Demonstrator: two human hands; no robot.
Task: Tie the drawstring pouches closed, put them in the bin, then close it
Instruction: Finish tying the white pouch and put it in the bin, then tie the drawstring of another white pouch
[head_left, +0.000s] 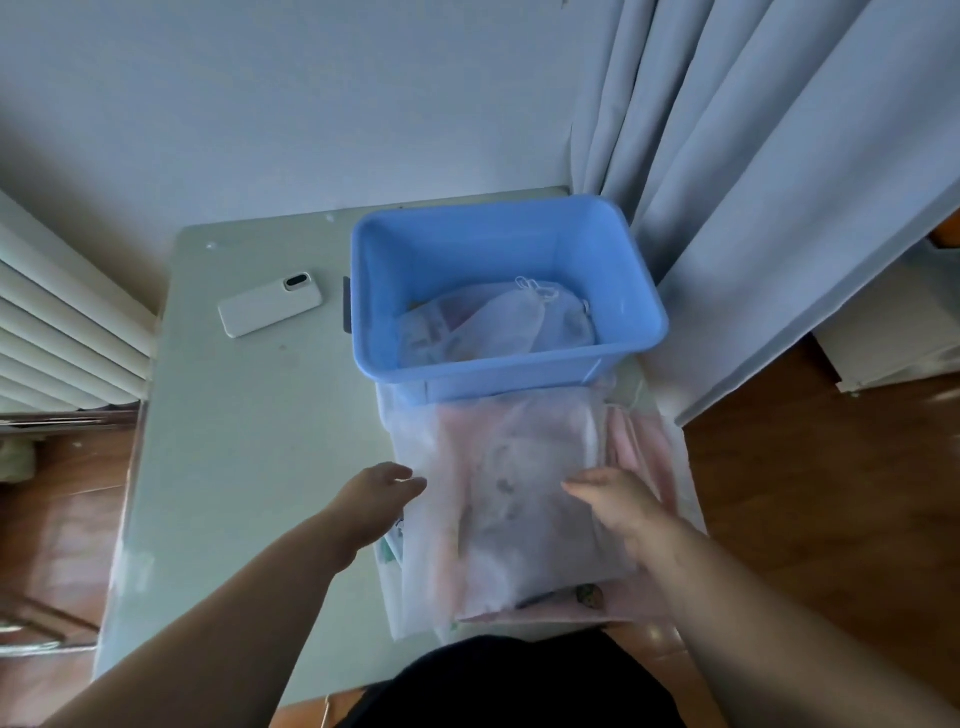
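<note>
Big grey curtain (753, 182) hangs on the right, and there's a radiator (52, 322) on the left. In between is a pale table (234, 441) pushed against the wall. The blue bin (509, 365) sits at the table's far right with no lid on it, and there are already a few white mesh pouches (498, 322) lying in the bottom.

Right in front of the bin, touching its near wall, is a flat stack (504, 519) of see-through pouches with pinkish stuff inside. More pink ones (649, 452) poke out from under it on the right.

A white phone (270, 304) lies face down left of the bin.

Left hand (376, 491) is loose and open, with its fingertips right at the top pouch's left edge and holding nothing. Right hand (613, 499) rests on top of that pouch near its right edge with the thumb stuck out. It's too blurry to say if the fingers have actually hooked the edge.
</note>
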